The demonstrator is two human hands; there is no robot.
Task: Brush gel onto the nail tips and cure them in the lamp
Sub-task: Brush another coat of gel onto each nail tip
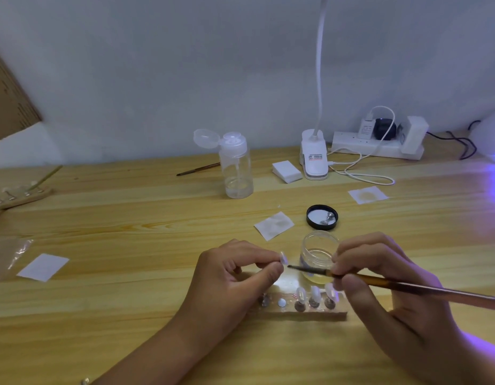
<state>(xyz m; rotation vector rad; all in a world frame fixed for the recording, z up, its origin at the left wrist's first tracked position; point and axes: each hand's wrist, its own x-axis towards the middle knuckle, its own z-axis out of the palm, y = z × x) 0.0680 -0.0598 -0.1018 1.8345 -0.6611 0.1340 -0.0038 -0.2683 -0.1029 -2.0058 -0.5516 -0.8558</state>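
Observation:
My left hand (238, 276) pinches a small pale nail tip (282, 257) between thumb and forefinger. My right hand (385, 284) grips a gold-handled brush (407, 287) whose dark bristles point left, just below the held nail tip. Behind the brush stands an open clear gel jar (318, 254) with yellowish gel in the bottom. In front of my hands lies a wooden holder strip (310, 314) with three nail tips (314, 294) standing on metal pegs at its right half. The curing lamp (490, 134) glows purple at the far right edge, mostly out of frame.
The jar's black lid (322, 217) lies behind the jar. A clear pump bottle (236, 165), white wipes (274, 225), a clip desk lamp (314, 157), a power strip (379, 147) with cables and a spare brush (197, 169) sit further back. Another holder (18, 194) lies far left.

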